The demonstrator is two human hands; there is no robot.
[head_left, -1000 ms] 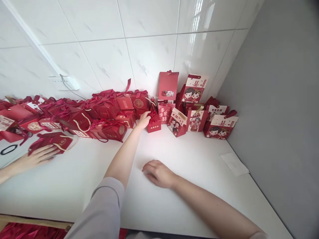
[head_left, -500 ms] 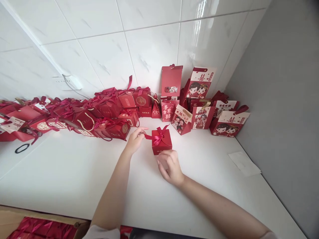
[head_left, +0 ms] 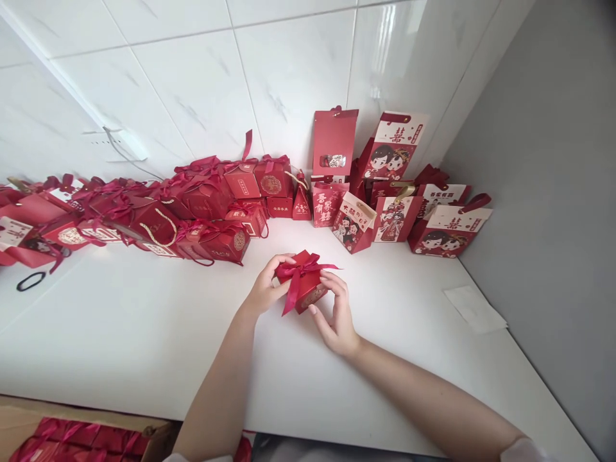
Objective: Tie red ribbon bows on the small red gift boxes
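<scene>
A small red gift box with a gold print on its front sits turned at an angle on the white tabletop. A crimson ribbon bow is tied over its top, one tail hanging down the front and another sticking out to the right. My left hand grips the box's left side, fingers behind and thumb in front. At the right side, my right hand has its fingertips on the upper edge and its thumb by the lower front corner, with the box between them.
Red gift boxes with ribbons are piled along the tiled wall at left. Printed red and white gift bags stand at back right. White paper, a black loop and a carton of red boxes lie around.
The gift box has been turned and tilted, swinging its bow round. My left hand went from the ribbon tail to the box's side; my right hand has opened from a curl around the right side.
</scene>
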